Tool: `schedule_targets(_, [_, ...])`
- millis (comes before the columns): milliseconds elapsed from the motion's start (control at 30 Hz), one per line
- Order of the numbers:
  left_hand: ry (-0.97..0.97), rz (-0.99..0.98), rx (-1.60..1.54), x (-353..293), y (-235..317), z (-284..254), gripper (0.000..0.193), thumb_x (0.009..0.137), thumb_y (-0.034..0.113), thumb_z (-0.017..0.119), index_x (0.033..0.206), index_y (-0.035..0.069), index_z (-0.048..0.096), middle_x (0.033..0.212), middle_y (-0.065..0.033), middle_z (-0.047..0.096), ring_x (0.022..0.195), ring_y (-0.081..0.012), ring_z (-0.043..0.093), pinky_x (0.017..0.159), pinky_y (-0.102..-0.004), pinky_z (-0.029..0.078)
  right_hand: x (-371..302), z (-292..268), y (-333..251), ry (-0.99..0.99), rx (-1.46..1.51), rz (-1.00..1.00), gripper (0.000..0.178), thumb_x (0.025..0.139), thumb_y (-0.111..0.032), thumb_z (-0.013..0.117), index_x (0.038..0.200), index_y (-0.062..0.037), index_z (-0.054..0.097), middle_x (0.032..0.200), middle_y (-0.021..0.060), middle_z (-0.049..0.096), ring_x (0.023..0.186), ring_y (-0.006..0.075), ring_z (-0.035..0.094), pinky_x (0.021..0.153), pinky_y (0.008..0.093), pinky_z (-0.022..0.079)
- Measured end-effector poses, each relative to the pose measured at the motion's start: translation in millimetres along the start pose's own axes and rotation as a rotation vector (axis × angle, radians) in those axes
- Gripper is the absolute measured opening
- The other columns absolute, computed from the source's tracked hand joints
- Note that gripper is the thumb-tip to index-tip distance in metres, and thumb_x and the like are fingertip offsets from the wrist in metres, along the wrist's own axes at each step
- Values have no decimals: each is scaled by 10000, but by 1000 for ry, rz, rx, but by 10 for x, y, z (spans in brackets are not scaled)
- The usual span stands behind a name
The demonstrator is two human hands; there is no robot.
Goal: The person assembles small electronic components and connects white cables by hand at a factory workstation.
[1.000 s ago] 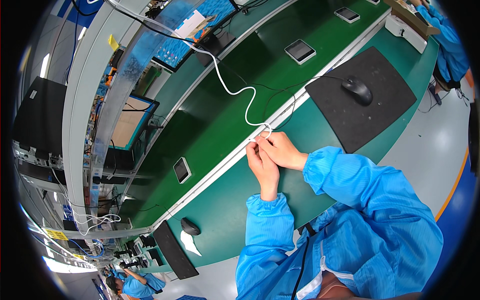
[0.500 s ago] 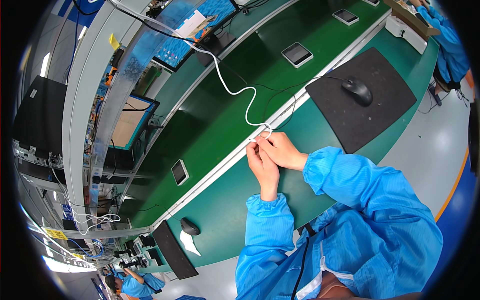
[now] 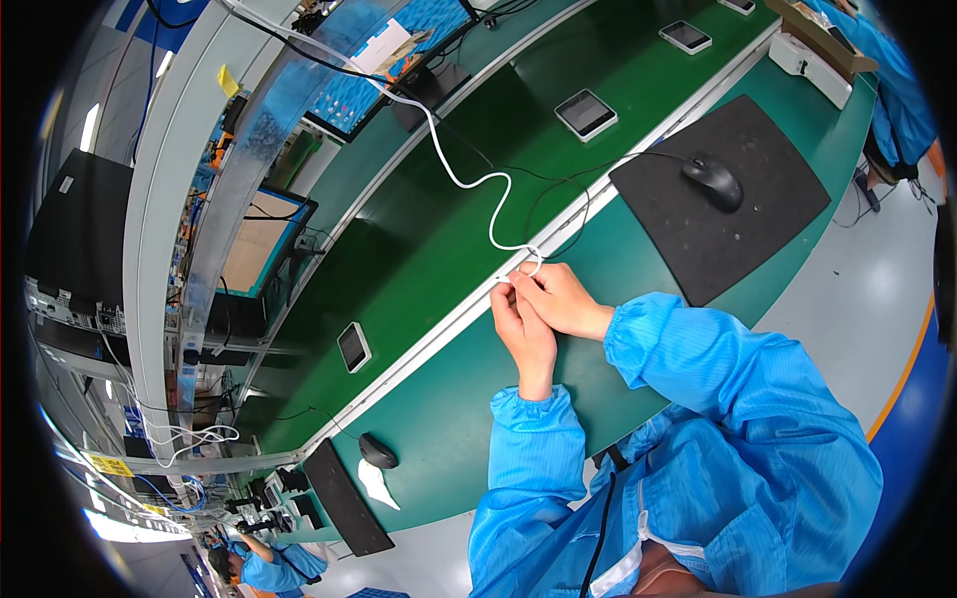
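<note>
Grip pinched on white cable, left hand and right hand seem paused at the tabletop edge while screen devices slide left.

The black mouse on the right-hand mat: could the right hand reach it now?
Probably yes: only benchtop and mat separate the right hand from the mouse, though that hand seems to hold the white cable.

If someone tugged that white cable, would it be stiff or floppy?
The white cable would probably flex readily, since it runs in loose bends. It looks light, being slender. Its smooth, rounded curves suggest it might spring back slightly.
</note>
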State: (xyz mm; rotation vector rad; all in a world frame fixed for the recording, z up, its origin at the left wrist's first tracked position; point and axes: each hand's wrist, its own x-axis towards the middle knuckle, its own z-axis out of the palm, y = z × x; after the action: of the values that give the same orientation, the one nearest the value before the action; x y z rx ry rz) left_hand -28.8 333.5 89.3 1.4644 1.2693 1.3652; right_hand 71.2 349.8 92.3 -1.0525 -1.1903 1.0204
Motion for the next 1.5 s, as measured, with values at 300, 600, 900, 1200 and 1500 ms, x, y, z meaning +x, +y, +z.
schedule_targets(300, [3,-6,12,-5,-3,-9,229,1153,204,513,1214,3,604,1121,-92,691,1025,-164,648,901,-320,529,-7,-9,-15,-10,-9,11,343,1103,-257,583,916,-8,728,749,153,735,658,264,715,616,401,544])
schedule_targets(600, [5,-4,17,-7,0,-2,223,1157,206,514,1192,5,604,1108,-88,686,1011,-162,643,892,-318,527,-5,-18,-39,-8,-19,5,339,1099,-254,587,918,-4,728,746,163,734,657,277,722,609,403,542])
schedule_targets(900, [9,-1,22,-6,9,7,219,1154,200,516,1192,3,604,1106,-85,685,1010,-158,640,892,-318,525,-8,-30,3,-21,-18,19,315,1110,-239,585,950,-7,727,780,126,738,695,206,698,632,368,541])
schedule_targets(1200, [7,-13,7,-10,14,9,219,1151,201,517,1205,5,600,1114,-86,688,1016,-160,643,896,-320,526,-6,-37,21,-48,-45,35,289,1123,-209,571,977,-10,720,810,90,743,727,136,677,647,336,534])
schedule_targets(1500, [1,-12,17,-11,7,0,218,1146,196,520,1221,4,590,1114,-91,682,1014,-165,639,892,-323,526,-2,-17,22,-21,-26,12,302,1105,-230,587,965,-2,727,789,135,736,693,214,693,633,374,535])
